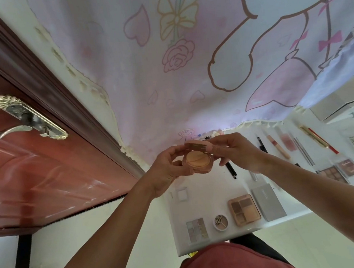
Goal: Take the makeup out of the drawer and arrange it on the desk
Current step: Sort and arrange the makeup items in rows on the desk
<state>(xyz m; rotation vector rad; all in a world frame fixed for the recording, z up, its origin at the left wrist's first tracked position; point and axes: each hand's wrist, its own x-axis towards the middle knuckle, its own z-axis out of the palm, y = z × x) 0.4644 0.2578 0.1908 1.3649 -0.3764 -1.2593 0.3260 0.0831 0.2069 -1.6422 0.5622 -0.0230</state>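
Reddish wooden door (pixel 33 170), metal lever handle (pixel 18 126), pink cartoon wall cloth (pixel 163 58)

Two hands (pixel 169 169) (pixel 237 153), one compact (pixel 197 163), four palettes (pixel 197 232) (pixel 244 212) (pixel 330 172) (pixel 350 167)

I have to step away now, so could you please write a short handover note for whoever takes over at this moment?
Left hand holds the base of the round compact; right hand pinches its raised lid, above the desk.
Done: glitter palette, small round pot, peach palette, grey case and black pencil lie on the desk.
Left: place the compact. The drawer is out of view; check it.
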